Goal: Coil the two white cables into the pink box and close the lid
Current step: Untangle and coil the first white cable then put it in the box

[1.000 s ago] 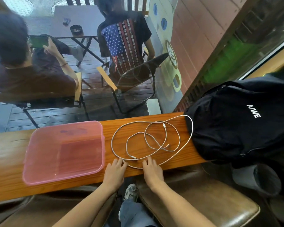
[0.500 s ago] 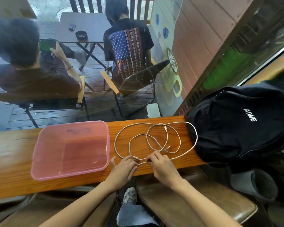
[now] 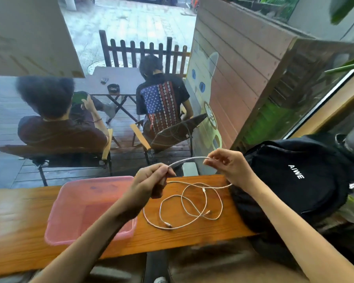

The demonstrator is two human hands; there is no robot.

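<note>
Both hands are raised above the wooden counter [image 3: 18, 221] with a stretch of white cable [image 3: 189, 159] pulled between them. My left hand [image 3: 151, 180] grips one end of that stretch in curled fingers. My right hand [image 3: 229, 166] pinches the other end between thumb and fingertips. The remaining cable [image 3: 192, 207] lies in loose tangled loops on the counter below the hands; I cannot tell the two cables apart. The pink box [image 3: 86, 211] sits on the counter to the left, with its translucent lid on top.
A black backpack [image 3: 294, 180] lies on the counter's right end, against the cable loops. A window runs along the counter's far edge; two people sit on chairs outside. Brown seat cushions are below the counter's near edge.
Both hands have left the counter's near edge and risen, lifting a stretch of cable between them. The camera has tilted upward.
</note>
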